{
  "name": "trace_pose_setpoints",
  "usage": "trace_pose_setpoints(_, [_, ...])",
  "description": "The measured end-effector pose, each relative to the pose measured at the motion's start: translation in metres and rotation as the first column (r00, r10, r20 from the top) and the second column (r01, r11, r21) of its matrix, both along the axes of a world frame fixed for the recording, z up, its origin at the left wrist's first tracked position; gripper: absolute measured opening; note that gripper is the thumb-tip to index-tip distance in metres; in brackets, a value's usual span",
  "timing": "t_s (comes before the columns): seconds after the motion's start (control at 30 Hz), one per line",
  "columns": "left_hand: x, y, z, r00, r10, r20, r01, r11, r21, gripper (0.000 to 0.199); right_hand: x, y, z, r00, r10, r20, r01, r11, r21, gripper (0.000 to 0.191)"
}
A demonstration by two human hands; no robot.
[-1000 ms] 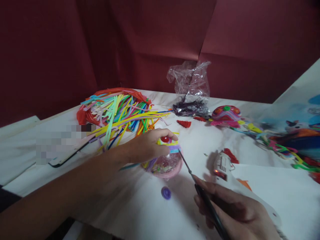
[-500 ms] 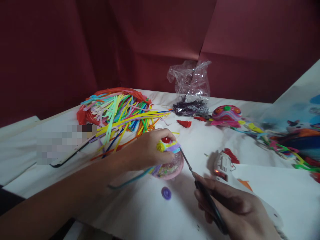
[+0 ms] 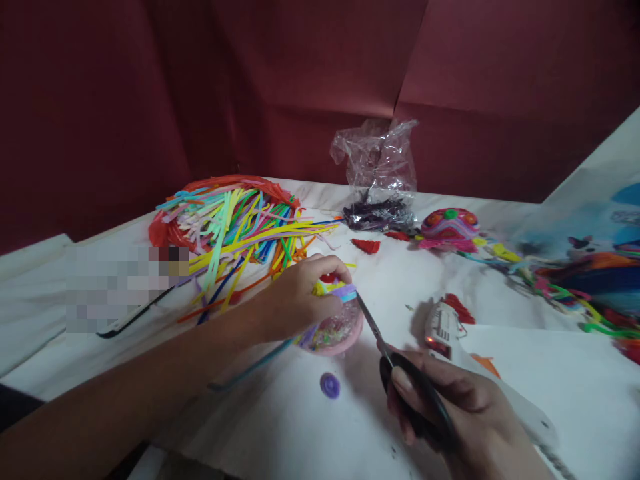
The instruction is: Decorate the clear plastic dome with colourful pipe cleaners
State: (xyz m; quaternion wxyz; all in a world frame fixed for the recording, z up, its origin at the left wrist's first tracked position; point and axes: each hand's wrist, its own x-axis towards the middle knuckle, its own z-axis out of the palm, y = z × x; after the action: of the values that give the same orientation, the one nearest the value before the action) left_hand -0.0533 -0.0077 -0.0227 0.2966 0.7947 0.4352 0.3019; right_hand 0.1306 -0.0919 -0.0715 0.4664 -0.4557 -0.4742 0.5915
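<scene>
My left hand is closed around the upper part of a small rounded craft piece, with a clear body, a pink rim and coloured strips on it. A red round part and a yellow curl show between my fingers, beside purple and blue strip ends. In my right hand is a pair of black-handled scissors, their blades reaching the strip ends on the piece's right side. A teal strip trails from the piece toward the lower left. Nearer me a purple coiled disc lies on the white paper.
A heap of coloured pipe cleaners spreads over red wrapping at the back left. Behind stands a clear plastic bag with dark strips. To the right are a pink fuzzy craft piece, a white glue gun and red coiled pieces.
The scissors' handles have spread apart, with my right thumb now showing in a loop. The blades stay at the strip ends. My left hand keeps its hold, and the view shifts slightly.
</scene>
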Motion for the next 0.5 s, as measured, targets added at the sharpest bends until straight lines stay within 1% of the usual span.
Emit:
trace_pose_setpoints(0.13, [-0.001, 0.001, -0.003, 0.999, -0.032, 0.009, 0.032, 0.999, 0.016, 0.022, 0.004, 0.002, -0.008, 0.998, 0.066, -0.02, -0.066, 0.998, 0.012, 0.046])
trace_pose_setpoints(0.2, [-0.002, 0.001, -0.003, 1.0, -0.026, 0.01, 0.026, 0.999, 0.021, 0.022, 0.006, 0.005, -0.011, 0.991, 0.111, -0.076, -0.112, 0.994, -0.001, 0.043])
trace_pose_setpoints(0.3, [-0.001, 0.0, -0.001, 1.0, -0.019, 0.004, 0.019, 1.0, 0.023, 0.023, 0.008, 0.006, -0.016, 0.968, 0.169, -0.185, -0.178, 0.983, -0.032, 0.044])
trace_pose_setpoints(0.4, [-0.001, -0.001, 0.0, 1.0, -0.016, -0.006, 0.016, 1.0, 0.025, 0.023, 0.007, 0.005, -0.019, 0.952, 0.134, -0.275, -0.166, 0.981, -0.097, 0.044])
trace_pose_setpoints(0.5, [-0.003, 0.001, 0.0, 1.0, -0.014, -0.016, 0.014, 1.0, -0.008, 0.028, 0.005, 0.004, -0.02, 0.95, 0.074, -0.302, -0.119, 0.984, -0.135, 0.044])
